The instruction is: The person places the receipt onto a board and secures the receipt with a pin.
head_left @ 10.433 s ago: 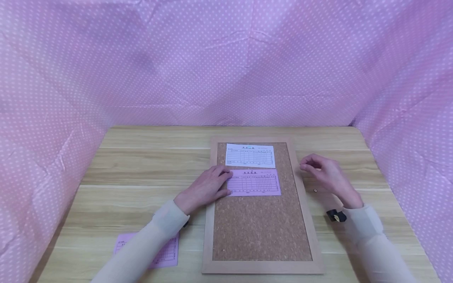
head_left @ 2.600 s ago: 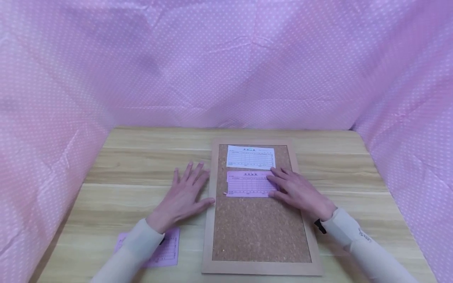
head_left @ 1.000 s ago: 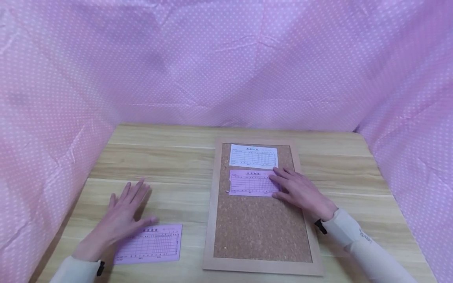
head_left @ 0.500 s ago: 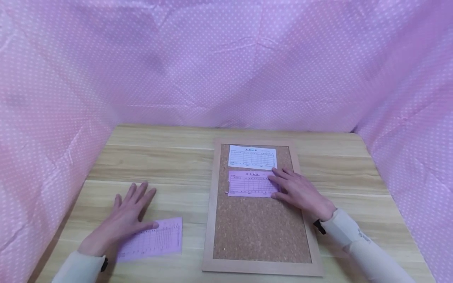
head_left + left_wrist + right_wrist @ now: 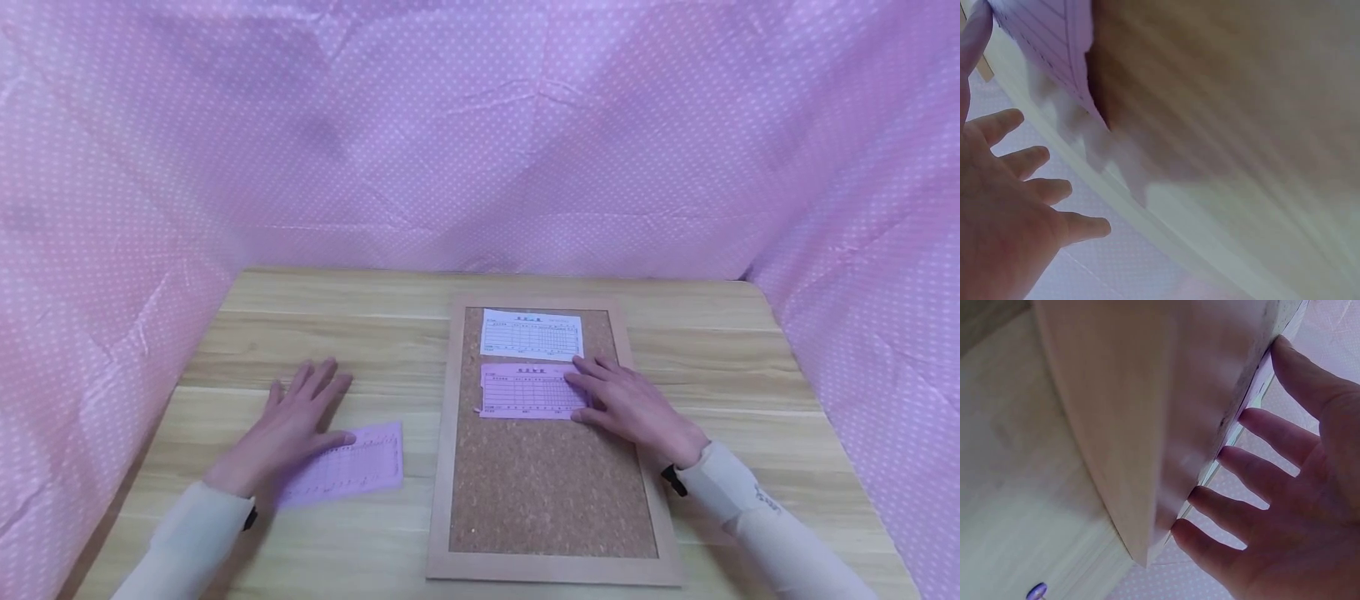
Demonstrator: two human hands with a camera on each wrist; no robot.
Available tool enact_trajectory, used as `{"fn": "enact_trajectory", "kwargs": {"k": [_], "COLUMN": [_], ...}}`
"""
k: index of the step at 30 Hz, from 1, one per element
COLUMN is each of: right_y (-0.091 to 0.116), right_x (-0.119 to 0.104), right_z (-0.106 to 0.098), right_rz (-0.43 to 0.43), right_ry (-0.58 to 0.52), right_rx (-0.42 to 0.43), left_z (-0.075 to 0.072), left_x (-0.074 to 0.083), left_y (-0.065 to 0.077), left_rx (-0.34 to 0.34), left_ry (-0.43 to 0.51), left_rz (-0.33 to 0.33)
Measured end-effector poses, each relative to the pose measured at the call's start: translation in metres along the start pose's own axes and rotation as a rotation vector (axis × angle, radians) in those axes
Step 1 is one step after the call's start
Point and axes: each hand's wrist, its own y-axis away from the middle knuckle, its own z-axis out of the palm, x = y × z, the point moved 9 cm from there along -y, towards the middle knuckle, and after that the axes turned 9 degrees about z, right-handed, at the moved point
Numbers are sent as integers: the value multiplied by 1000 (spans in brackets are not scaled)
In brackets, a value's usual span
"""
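Observation:
My left hand [image 5: 288, 437] is spread above the left of the table, its thumb touching a loose purple printed slip [image 5: 363, 462]. In the left wrist view that slip [image 5: 1054, 37] casts a shadow, and the other fingers are apart from it. On the framed cork board [image 5: 555, 492] lie a white printed slip [image 5: 531, 333] and, just below it, a second purple slip [image 5: 521, 392]. Fingertips of my right hand [image 5: 637, 408] rest on the right end of that second slip, hiding its corner. The right wrist view shows these fingers [image 5: 1260, 481] extended.
A purple-headed pushpin [image 5: 1036, 590] lies on the table beside the board in the right wrist view. The board's wooden frame [image 5: 442, 467] stands slightly proud of the wood-grain table [image 5: 352, 333]. Pink dotted cloth [image 5: 480, 167] encloses the back and sides.
My left hand left the board's side, reached the loose slip and is dragging it away from me and rightward. My right hand, earlier beside the board, stays on the second purple slip.

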Motion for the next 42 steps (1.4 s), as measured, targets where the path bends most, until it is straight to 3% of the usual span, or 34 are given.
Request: {"fn": "enact_trajectory", "kwargs": {"k": [5, 10, 21, 30, 36, 42], "right_y": [0, 0, 0, -1, -1, -1], "right_x": [-1, -1, 0, 1, 0, -1], "right_z": [-1, -1, -1, 1, 0, 0], "right_rz": [-6, 0, 15, 20, 14, 16], "right_ry": [4, 0, 1, 10, 7, 3], "right_rx": [8, 0, -20, -29, -26, -28], "left_z": [-5, -8, -11, -1, -2, -8], "left_x": [4, 0, -15, -25, -27, -26], "left_y": [-12, -15, 11, 32, 38, 37], "left_rx": [17, 21, 48, -23, 2, 45], "left_ry": [-43, -47, 53, 91, 116, 125], "left_rz": [20, 10, 3, 1, 42, 38]}}
